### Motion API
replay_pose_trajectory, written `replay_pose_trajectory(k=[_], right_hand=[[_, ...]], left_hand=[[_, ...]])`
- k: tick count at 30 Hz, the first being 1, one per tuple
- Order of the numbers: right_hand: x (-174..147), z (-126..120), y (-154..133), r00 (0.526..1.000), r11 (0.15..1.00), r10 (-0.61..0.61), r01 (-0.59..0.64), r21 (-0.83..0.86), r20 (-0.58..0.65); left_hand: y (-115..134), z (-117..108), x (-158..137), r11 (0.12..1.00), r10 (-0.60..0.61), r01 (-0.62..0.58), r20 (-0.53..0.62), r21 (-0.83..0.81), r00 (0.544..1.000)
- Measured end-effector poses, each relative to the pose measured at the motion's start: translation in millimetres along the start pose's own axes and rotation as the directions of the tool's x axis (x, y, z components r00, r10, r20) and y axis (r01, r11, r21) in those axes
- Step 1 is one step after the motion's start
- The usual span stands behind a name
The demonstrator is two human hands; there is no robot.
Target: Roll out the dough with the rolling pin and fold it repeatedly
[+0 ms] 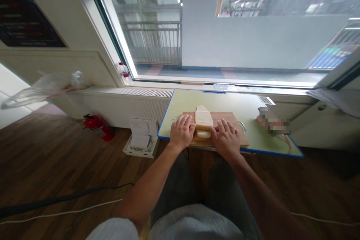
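A wooden rolling pin [204, 127] lies crosswise over a flat piece of pale dough [204, 117]. The dough shows on both sides of the pin, its far end ragged and its near end rounded. Beneath it is a brown wooden cutting board [225, 117] with a metal handle at the right. My left hand [181, 132] is on the pin's left end, and my right hand [225, 137] is on its right end. Fingers of both hands reach over the pin, thumbs turned inward. My hands hide the pin's ends.
The board rests on a pale green, blue-edged table [185, 99] below a window. A blurred-out item [272, 120] lies at the table's right. On the floor to the left are a red fire extinguisher [99, 126] and an open white box [141, 138]. A bottle [123, 70] stands on the sill.
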State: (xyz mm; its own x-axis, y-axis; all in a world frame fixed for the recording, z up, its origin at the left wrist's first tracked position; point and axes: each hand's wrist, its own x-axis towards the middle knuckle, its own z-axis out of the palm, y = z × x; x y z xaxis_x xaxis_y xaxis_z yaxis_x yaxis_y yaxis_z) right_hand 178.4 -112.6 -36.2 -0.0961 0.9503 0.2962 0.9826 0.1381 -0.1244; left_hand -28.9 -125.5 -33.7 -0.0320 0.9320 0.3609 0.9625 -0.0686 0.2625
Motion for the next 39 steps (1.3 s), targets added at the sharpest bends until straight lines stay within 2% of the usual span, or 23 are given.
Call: replay_pose_trajectory(k=[3,8,13,17,20,27,30,32,35,39], right_hand=[[4,1,0,1.000,1.000,0.012,-0.013,0.016,0.018],[36,0,1,0.995,0.999,0.012,-0.016,0.042,0.104],[73,3,4,0.994,0.999,-0.033,0.031,0.013,0.100],[86,4,2,0.992,0.999,-0.032,0.035,-0.022,0.123],[79,0,0,0.995,1.000,0.001,-0.001,-0.001,0.103],[17,-3,1,0.998,0.997,0.037,-0.040,0.067,0.050],[7,-2,2,0.999,0.998,0.014,-0.016,0.059,0.034],[16,-1,3,0.998,0.998,0.026,-0.029,0.052,0.058],[46,-2,3,0.994,0.999,0.024,-0.027,0.027,0.111],[91,-2,6,0.986,0.999,-0.036,0.041,-0.025,0.162]], left_hand=[[-1,1,6,1.000,-0.010,0.010,0.026,0.009,1.000],[-3,7,40,0.999,-0.016,0.012,0.081,0.041,0.997],[1,11,78,0.994,-0.071,0.062,0.115,0.086,0.991],[4,11,93,0.992,-0.099,0.084,0.156,0.097,0.983],[5,9,85,0.992,-0.086,0.072,0.132,0.105,0.988],[3,0,16,0.999,0.008,-0.009,0.022,0.046,1.000],[3,-1,6,0.999,0.003,-0.003,0.003,0.037,1.000],[4,1,15,0.999,-0.018,0.017,0.017,0.040,1.000],[5,6,47,0.997,-0.055,0.050,0.078,0.054,0.995],[4,11,101,0.990,-0.128,0.111,0.239,0.084,0.963]])
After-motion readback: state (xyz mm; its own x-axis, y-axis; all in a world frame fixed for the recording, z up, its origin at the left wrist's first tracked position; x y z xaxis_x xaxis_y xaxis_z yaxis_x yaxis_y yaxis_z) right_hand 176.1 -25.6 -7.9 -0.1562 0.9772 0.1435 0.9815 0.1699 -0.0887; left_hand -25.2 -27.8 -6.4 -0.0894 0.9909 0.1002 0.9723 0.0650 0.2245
